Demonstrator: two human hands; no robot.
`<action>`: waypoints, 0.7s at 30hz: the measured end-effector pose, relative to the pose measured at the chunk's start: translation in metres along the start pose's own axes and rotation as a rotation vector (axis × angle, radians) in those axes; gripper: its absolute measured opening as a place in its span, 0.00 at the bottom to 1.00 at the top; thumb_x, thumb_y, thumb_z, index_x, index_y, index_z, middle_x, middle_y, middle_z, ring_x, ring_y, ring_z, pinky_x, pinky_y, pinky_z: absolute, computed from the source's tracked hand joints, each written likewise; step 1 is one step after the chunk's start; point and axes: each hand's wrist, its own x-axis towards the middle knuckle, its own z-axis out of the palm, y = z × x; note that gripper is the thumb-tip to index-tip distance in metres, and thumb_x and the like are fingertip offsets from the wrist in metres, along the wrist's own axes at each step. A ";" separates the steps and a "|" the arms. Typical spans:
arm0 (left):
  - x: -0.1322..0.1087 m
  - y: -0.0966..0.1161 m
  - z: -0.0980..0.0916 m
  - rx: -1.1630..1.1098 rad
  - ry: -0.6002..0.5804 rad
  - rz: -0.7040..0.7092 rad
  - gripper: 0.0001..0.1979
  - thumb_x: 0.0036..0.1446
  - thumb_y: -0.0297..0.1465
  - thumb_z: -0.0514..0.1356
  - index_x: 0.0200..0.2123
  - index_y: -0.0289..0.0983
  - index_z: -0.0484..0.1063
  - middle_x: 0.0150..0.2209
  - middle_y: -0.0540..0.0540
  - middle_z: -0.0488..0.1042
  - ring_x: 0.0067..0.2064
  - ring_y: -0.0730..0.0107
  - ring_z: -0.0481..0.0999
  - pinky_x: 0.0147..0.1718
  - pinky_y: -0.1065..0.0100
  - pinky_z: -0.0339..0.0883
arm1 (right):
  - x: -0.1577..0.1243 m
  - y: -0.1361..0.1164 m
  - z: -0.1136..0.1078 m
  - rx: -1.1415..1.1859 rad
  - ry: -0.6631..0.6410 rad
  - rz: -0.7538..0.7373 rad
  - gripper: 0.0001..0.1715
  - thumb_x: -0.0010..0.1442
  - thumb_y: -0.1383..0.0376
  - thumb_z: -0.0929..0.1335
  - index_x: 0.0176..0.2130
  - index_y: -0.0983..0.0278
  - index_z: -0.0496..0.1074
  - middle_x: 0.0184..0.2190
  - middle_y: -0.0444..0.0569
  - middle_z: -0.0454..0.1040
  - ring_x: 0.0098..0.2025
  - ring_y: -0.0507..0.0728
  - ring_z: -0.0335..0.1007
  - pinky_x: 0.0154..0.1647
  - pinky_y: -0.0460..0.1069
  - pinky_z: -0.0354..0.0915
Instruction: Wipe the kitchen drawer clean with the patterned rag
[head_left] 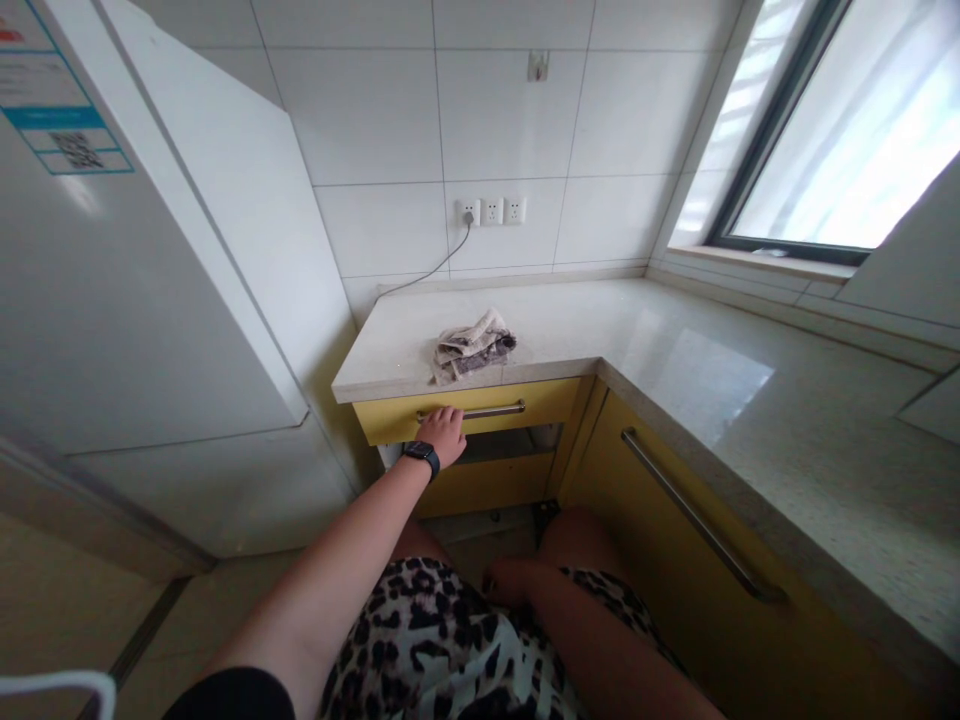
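Observation:
With a black watch on its wrist, my left hand [444,436] is closed over the left part of a metal drawer handle [496,410]. The handle runs across a yellow drawer front [553,402] just under the countertop. Beneath that front a dark gap shows, and under the gap is a lower yellow panel [480,486]. My right hand [510,582] is low between my knees, in shadow, its fingers curled in. What it holds, if anything, I cannot make out. A crumpled brown and beige cloth [474,346] lies on the counter above the drawer.
The pale L-shaped countertop [600,320] turns along the right side under a window [817,150]. Below it is a yellow cabinet door [637,530] with a long bar handle [697,520]. A white fridge-like appliance [150,300] stands left. A cord [427,277] runs to wall sockets [492,211].

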 end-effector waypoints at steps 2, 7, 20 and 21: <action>0.001 -0.003 0.005 0.044 -0.018 -0.001 0.20 0.57 0.30 0.59 0.53 0.36 0.67 0.53 0.37 0.71 0.56 0.52 0.66 0.57 0.55 0.56 | -0.001 -0.001 -0.002 0.010 -0.087 -0.122 0.11 0.40 0.67 0.74 0.29 0.53 0.81 0.32 0.43 0.81 0.40 0.61 0.79 0.40 0.49 0.67; 0.005 -0.005 0.013 0.124 -0.043 -0.039 0.22 0.55 0.31 0.60 0.53 0.36 0.66 0.52 0.37 0.70 0.56 0.50 0.65 0.56 0.53 0.55 | -0.001 0.001 -0.010 0.058 -0.148 -0.264 0.21 0.45 0.68 0.69 0.40 0.56 0.82 0.42 0.49 0.82 0.47 0.65 0.77 0.49 0.54 0.68; -0.058 0.032 0.007 0.185 0.013 -0.023 0.19 0.56 0.30 0.59 0.52 0.36 0.67 0.47 0.37 0.69 0.49 0.51 0.64 0.50 0.52 0.55 | -0.053 -0.040 -0.171 0.759 0.204 -0.535 0.20 0.62 0.52 0.66 0.47 0.62 0.73 0.43 0.51 0.78 0.40 0.57 0.74 0.43 0.53 0.69; -0.063 0.036 0.006 0.185 0.018 -0.023 0.19 0.56 0.30 0.60 0.52 0.36 0.67 0.47 0.37 0.69 0.49 0.51 0.64 0.49 0.52 0.55 | -0.061 -0.047 -0.189 0.808 0.230 -0.564 0.20 0.62 0.51 0.67 0.46 0.62 0.72 0.43 0.51 0.78 0.39 0.56 0.74 0.42 0.53 0.69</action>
